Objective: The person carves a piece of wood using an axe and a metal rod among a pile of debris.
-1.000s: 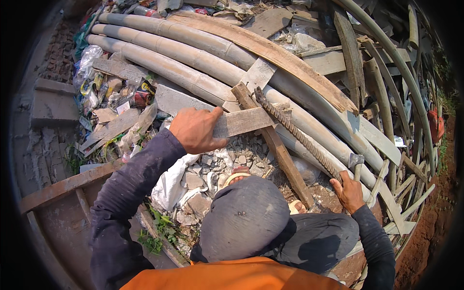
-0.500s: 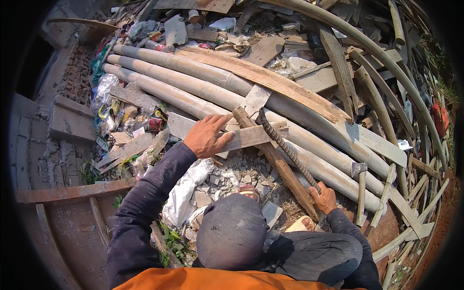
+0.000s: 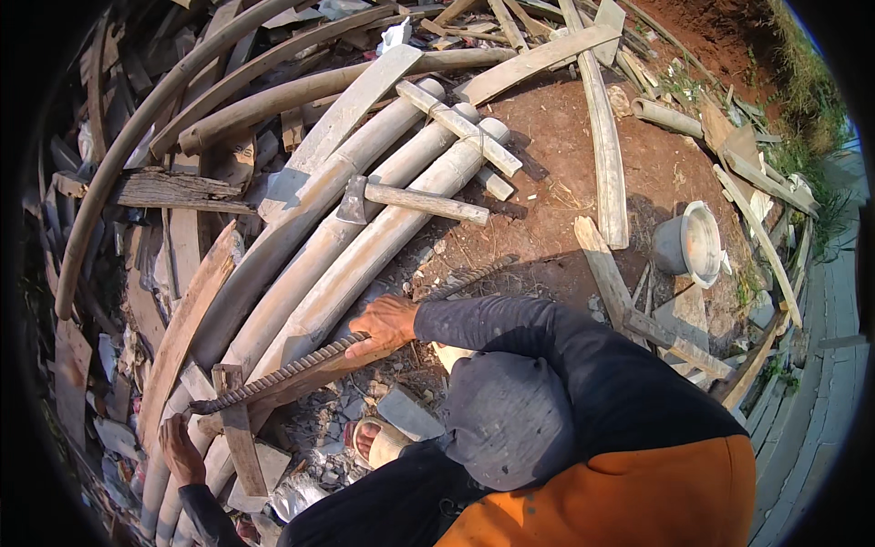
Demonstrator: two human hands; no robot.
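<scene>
My right hand (image 3: 387, 324) is closed around a long ribbed steel bar (image 3: 273, 374) that lies slanted over a wooden plank (image 3: 301, 387) and thick grey bamboo poles (image 3: 365, 255). My left hand (image 3: 182, 451) sits at the lower left, by the bar's low end. Its fingers curl against a short upright plank (image 3: 239, 438); whether it grips the plank is unclear. My sandalled foot (image 3: 374, 442) rests on rubble between the two hands. My dark cap and dark sleeves fill the lower middle.
A hammer-like tool (image 3: 351, 196) with a wooden handle (image 3: 428, 205) lies across the poles. A grey bucket (image 3: 688, 246) stands on red soil at the right. Loose planks (image 3: 602, 137) and curved bamboo (image 3: 137, 155) ring the spot. Concrete paving (image 3: 820, 301) runs along the right rim.
The view has swung round, so the poles now slant the other way. My right hand has moved up onto the middle of the ribbed bar. My left hand has left the flat plank top for its side.
</scene>
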